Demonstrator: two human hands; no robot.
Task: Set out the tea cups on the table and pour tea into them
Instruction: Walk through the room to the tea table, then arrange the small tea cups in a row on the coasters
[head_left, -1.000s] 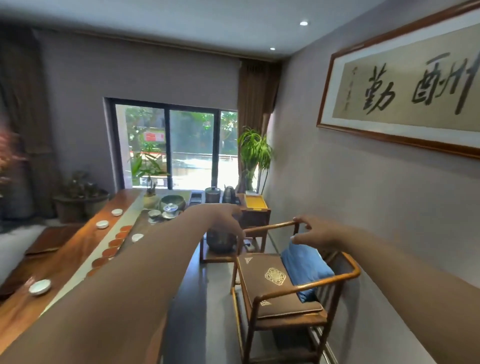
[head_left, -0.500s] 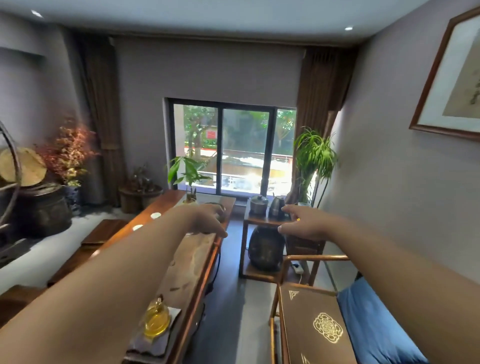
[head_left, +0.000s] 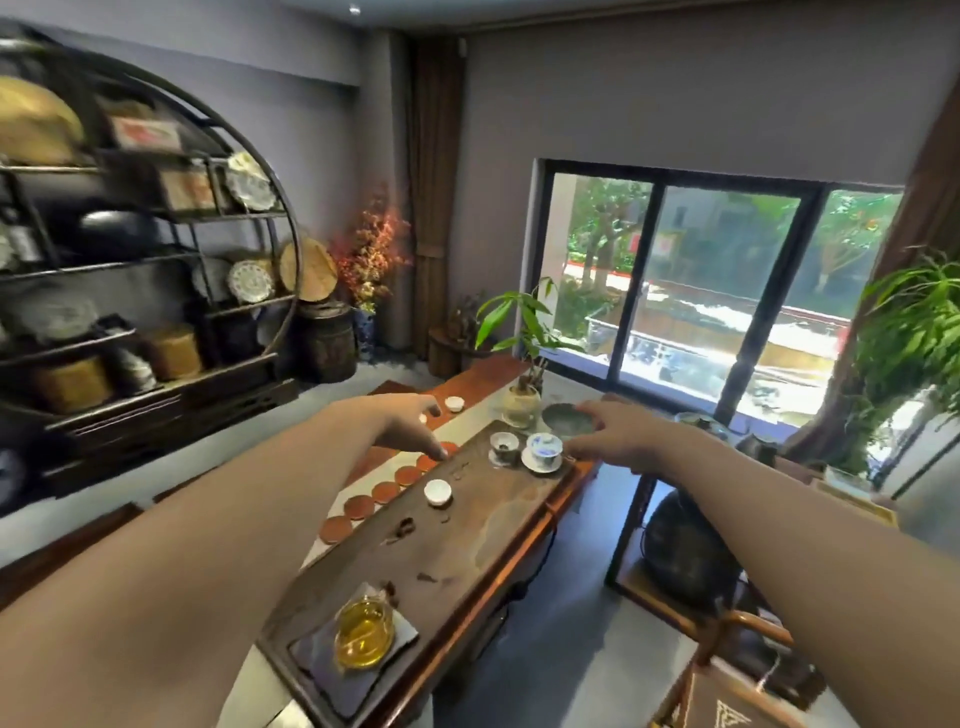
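Note:
A long dark wooden tea tray (head_left: 467, 551) lies on the table. A small white tea cup (head_left: 437, 492) stands on it, near a row of round brown coasters (head_left: 385, 492). Another white cup (head_left: 454, 403) stands farther off on the table. A glass pitcher of yellow tea (head_left: 362, 633) sits on a grey cloth at the tray's near end. A blue-and-white lidded cup (head_left: 544, 451) and a grey strainer cup (head_left: 504, 447) stand at the far end. My left hand (head_left: 410, 423) hovers over the coasters, fingers apart. My right hand (head_left: 615, 436) reaches beside the lidded cup, holding nothing.
A potted plant (head_left: 521, 402) and a dark green bowl (head_left: 568, 420) stand beyond the tray. A side stand with kettles (head_left: 753, 447) is at right, with a chair (head_left: 727, 691) at bottom right. A round display shelf (head_left: 145, 249) fills the left wall.
The view has swung left and down from the chair and wall onto the tea table. Both hands have moved out over the tray's far end.

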